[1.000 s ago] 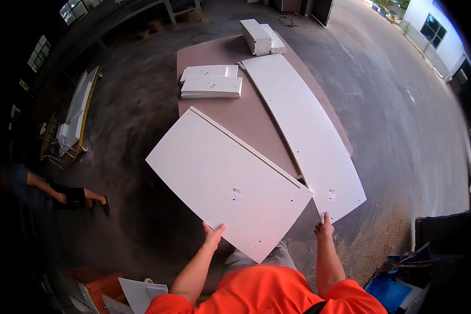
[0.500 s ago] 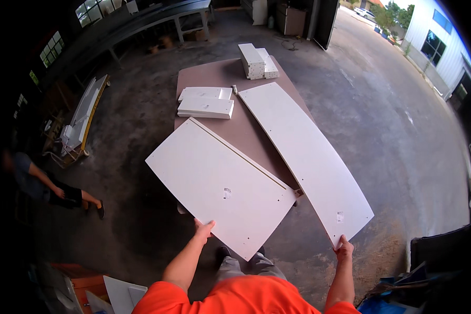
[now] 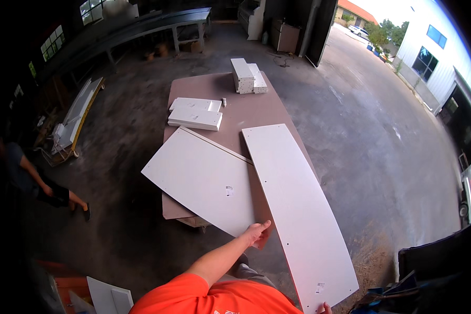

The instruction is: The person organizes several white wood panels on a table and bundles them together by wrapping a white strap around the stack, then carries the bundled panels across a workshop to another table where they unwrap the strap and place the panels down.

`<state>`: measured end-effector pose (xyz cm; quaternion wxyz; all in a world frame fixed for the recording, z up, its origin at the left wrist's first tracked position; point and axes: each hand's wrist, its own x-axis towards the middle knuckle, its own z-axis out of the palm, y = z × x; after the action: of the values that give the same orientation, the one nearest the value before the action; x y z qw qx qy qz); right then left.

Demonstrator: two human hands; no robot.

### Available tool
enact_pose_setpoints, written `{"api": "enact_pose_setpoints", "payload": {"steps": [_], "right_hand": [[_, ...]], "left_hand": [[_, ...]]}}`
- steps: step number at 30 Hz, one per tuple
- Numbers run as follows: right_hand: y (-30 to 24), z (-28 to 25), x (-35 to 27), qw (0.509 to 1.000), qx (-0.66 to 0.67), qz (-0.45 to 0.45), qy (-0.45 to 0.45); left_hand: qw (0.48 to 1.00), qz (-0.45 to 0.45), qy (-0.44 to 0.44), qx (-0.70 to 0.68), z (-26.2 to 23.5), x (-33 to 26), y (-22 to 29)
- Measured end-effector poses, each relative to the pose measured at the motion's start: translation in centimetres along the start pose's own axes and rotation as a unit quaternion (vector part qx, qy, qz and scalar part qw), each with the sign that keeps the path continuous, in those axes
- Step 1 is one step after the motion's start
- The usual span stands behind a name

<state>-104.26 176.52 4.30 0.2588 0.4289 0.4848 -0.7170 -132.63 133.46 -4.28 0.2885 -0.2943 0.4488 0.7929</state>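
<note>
A long white board (image 3: 298,209) slants across the right side, its far end over the table and its near end close to my body. My right hand (image 3: 326,309), mostly cut off by the lower edge, grips that near end. My left hand (image 3: 258,233) is over the near right part of a wide white board (image 3: 199,172), thumb and fingers apart, just short of the long board's left edge. The wide board rests askew on the brown table (image 3: 180,204); the long board covers its right part.
Short white boards (image 3: 194,116) lie stacked on the table's left side, near a small bottle-like item (image 3: 224,102). More white blocks (image 3: 244,78) stand at the far end. A person (image 3: 42,178) is at the left, near a loaded trolley (image 3: 78,123).
The long board has come toward me and now overlaps the wide one. My left hand has left the wide board's front edge and moved right. My right hand has drawn back.
</note>
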Motion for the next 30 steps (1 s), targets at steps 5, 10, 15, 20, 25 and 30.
{"api": "enact_pose_setpoints", "payload": {"steps": [5,10,15,20,25,30], "right_hand": [[-0.8,-0.7,1.2,0.998,0.028,0.022,0.060],[-2.2,-2.8,3.5,0.989,0.078,0.017,0.128],[-5.6,-2.7,7.8,0.987,0.076,0.017,0.143],[-12.4,1.5,15.0,0.996,0.007,0.044,0.080],[-18.1,19.4,22.0,0.901,0.098,0.309,-0.288],[-13.3,41.6,22.6,0.652,0.137,0.581,-0.468]], "left_hand": [[0.995,0.014,0.012,-0.103,4.3,6.7,-2.7],[0.981,0.036,0.172,0.081,6.3,1.4,-2.5],[0.981,0.116,0.051,-0.147,0.4,-7.1,-1.8],[0.924,0.204,0.091,-0.309,-8.1,-17.4,-3.3],[0.827,0.264,0.286,-0.406,-15.4,-23.2,-9.4],[0.680,0.276,0.393,-0.554,-19.4,-32.0,-15.2]]}}
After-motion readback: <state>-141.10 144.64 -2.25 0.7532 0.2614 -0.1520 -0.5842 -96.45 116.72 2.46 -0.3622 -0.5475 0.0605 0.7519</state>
